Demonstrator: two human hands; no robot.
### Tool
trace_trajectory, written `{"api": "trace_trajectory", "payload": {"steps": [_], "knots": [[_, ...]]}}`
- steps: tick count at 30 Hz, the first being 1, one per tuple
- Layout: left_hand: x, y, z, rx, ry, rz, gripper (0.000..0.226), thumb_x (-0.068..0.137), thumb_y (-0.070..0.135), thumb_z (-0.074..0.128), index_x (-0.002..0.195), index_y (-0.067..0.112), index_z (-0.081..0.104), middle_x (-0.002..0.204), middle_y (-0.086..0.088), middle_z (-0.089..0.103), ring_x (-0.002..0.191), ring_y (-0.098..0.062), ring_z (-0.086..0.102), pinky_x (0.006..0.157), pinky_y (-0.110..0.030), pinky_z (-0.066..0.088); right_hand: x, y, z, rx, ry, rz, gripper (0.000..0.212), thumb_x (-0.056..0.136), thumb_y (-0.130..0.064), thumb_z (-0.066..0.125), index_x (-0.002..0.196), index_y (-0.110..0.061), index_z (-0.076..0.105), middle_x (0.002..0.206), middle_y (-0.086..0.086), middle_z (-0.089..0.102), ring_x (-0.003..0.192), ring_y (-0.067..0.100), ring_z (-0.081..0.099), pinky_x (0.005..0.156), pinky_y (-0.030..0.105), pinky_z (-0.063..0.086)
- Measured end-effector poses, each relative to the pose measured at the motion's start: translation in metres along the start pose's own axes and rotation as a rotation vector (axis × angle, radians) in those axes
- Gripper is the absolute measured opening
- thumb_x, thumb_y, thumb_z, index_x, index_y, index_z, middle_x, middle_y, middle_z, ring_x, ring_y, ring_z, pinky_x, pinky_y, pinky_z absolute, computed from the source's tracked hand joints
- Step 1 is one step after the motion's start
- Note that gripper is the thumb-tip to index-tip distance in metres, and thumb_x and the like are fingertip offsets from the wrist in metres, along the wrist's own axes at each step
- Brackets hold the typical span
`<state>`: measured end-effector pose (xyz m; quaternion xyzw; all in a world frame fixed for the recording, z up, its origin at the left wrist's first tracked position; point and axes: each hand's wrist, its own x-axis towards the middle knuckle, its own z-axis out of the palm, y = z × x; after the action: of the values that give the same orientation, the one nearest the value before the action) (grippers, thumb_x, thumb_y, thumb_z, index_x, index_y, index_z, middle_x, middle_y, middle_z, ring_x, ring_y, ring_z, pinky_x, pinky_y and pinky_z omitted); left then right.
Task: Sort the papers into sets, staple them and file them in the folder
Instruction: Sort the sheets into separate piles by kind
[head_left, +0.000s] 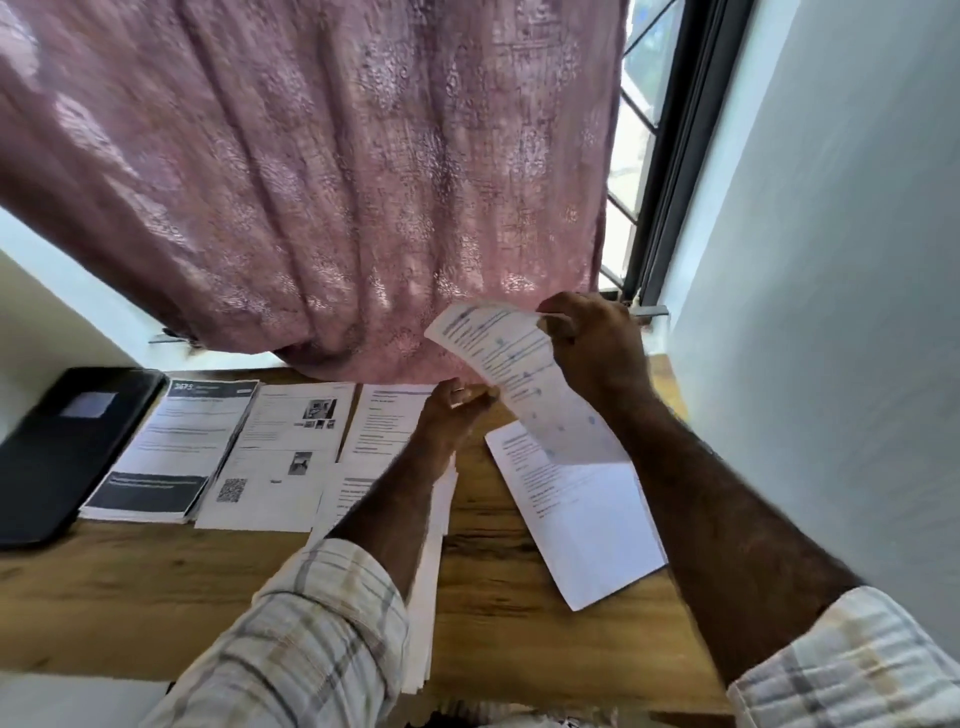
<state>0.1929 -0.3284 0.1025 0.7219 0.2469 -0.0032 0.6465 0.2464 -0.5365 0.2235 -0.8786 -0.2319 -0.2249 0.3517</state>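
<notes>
Bare wooden desk (156, 587) open in front of the paper stacks (171, 452), and a narrow bare strip between the middle pile (426, 571) and the loose sheet (587, 519). Blocked behind the stacks by the hanging curtain (311, 208); left of them by the black folder (62, 447); right of the sheet by the wall (831, 312).

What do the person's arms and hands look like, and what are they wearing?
Both arms are bare from the hands to near the elbows. The left hand and right hand wear no gloves. The left sleeve and right sleeve are rolled up, belonging to a pale cream shirt checked with grey and tan stripes. I cannot tell whether there is a ring or watch.
</notes>
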Motion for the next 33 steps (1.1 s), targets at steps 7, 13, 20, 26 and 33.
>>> {"api": "trace_trajectory", "payload": {"steps": [7, 13, 20, 26, 33], "knots": [[-0.007, 0.005, -0.014, -0.126, -0.13, -0.103, 0.032, 0.087, 0.007, 0.082, 0.118, 0.008, 0.073, 0.114, -0.01, 0.079, 0.1, -0.029, 0.077, 0.082, -0.043, 0.064, -0.028, 0.059, 0.019, 0.329, -0.136, 0.687, 0.035, 0.075, -0.044, 0.078, 0.095, -0.015, 0.08, 0.085, 0.001, 0.079, 0.082, 0.025, 0.076, 0.075, 0.043, 0.061], [-0.019, -0.033, 0.006, -0.121, -0.082, -0.235, 0.027, 0.087, -0.004, 0.078, 0.113, 0.0, 0.072, 0.115, -0.016, 0.078, 0.102, -0.033, 0.076, 0.091, -0.048, 0.063, -0.103, 0.111, 0.038, 0.257, -0.493, 1.05, 0.035, 0.07, -0.02, 0.095, 0.096, -0.006, 0.078, 0.096, 0.016, 0.078, 0.086, 0.034, 0.074, 0.076, 0.047, 0.061], [-0.032, -0.064, 0.049, 0.313, -0.188, -0.391, 0.022, 0.099, 0.027, 0.073, 0.112, 0.009, 0.071, 0.091, -0.01, 0.08, 0.072, -0.023, 0.079, 0.072, -0.043, 0.067, -0.166, 0.129, 0.032, -0.238, -0.492, 0.943, 0.026, 0.089, -0.026, 0.068, 0.112, -0.012, 0.069, 0.118, 0.013, 0.064, 0.104, 0.038, 0.063, 0.081, 0.037, 0.052], [-0.026, -0.07, 0.045, 0.467, 0.054, -0.489, 0.047, 0.088, 0.053, 0.075, 0.111, 0.013, 0.066, 0.095, -0.012, 0.074, 0.072, -0.03, 0.077, 0.065, -0.048, 0.067, -0.176, 0.133, 0.036, -0.187, -0.556, 0.925, 0.023, 0.088, -0.028, 0.067, 0.101, -0.009, 0.066, 0.103, 0.012, 0.065, 0.091, 0.033, 0.061, 0.071, 0.033, 0.045], [-0.01, -0.067, 0.04, 0.274, 0.091, -0.509, 0.034, 0.091, 0.044, 0.077, 0.104, 0.014, 0.067, 0.103, -0.008, 0.077, 0.087, -0.031, 0.076, 0.087, -0.046, 0.064, -0.182, 0.136, 0.04, 0.013, -0.583, 1.061, 0.011, 0.091, -0.02, 0.065, 0.083, -0.012, 0.064, 0.091, 0.008, 0.068, 0.079, 0.024, 0.062, 0.056, 0.027, 0.04]]}}
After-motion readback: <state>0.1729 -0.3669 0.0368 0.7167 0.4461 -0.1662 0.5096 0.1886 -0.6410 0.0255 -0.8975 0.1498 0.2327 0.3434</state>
